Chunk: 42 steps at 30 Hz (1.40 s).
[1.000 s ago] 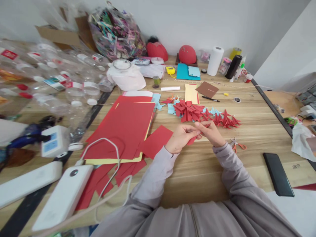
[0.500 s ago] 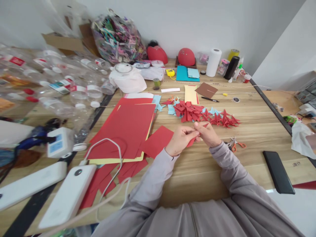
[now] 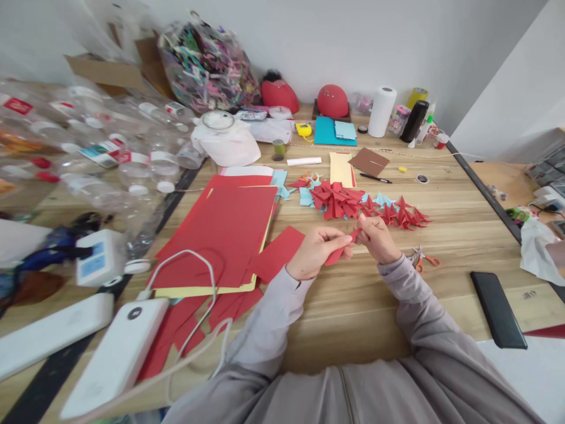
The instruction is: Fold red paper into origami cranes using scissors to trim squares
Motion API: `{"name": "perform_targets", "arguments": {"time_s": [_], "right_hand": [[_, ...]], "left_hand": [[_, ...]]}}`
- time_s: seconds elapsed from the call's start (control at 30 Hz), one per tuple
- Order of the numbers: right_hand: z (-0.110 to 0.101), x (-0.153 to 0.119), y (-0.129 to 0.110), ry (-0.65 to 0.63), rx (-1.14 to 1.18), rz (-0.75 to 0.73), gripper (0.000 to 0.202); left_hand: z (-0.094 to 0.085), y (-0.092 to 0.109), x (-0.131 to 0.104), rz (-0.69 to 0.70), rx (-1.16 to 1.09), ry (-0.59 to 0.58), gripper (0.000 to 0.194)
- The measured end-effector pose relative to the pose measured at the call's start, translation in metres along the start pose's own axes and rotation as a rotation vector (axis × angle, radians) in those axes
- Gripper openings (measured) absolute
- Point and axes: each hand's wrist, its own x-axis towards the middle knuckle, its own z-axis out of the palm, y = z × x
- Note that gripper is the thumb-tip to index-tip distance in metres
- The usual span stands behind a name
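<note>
A small folded piece of red paper (image 3: 335, 256) is held above the table between my two hands. My left hand (image 3: 318, 250) pinches it from the left, thumb on top. Fingers closed, my right hand (image 3: 376, 238) grips its upper right end; part of the paper is hidden by the fingers. Just beyond my hands lies a pile of folded red paper cranes (image 3: 338, 199), with light blue ones (image 3: 380, 200) among them. Left of my left hand is a flat red paper square (image 3: 279, 253), beside a stack of large red sheets (image 3: 220, 235).
Orange-handled scissors (image 3: 422, 259) and a black phone (image 3: 498, 309) lie to the right. White power banks (image 3: 117, 353) with a cable sit at the left front, plastic bottles (image 3: 132, 168) behind them. A black pen (image 3: 375, 178) and brown paper (image 3: 369, 160) lie farther back.
My hands have moved slightly apart, the right one a little to the right, showing more of the red paper between them. The view has shifted slightly.
</note>
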Motion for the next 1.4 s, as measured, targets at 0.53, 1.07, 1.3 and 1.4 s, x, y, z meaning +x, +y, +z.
{"name": "perform_targets", "arguments": {"time_s": [0.53, 1.07, 1.3, 1.4], "right_hand": [[-0.003, 0.005, -0.007, 0.059, 0.081, -0.019, 0.059], [-0.003, 0.004, -0.006, 0.128, 0.061, -0.052, 0.055], [0.003, -0.001, -0.002, -0.086, -0.077, 0.099, 0.051], [0.007, -0.004, -0.006, -0.072, -0.117, 0.094, 0.05]], "left_hand": [[-0.01, 0.007, -0.003, -0.022, -0.02, -0.004, 0.023], [-0.004, 0.001, 0.001, -0.022, -0.025, 0.014, 0.027], [-0.002, -0.001, 0.001, 0.006, -0.031, 0.011, 0.03], [-0.002, 0.0, 0.002, 0.001, -0.029, -0.009, 0.032]]}}
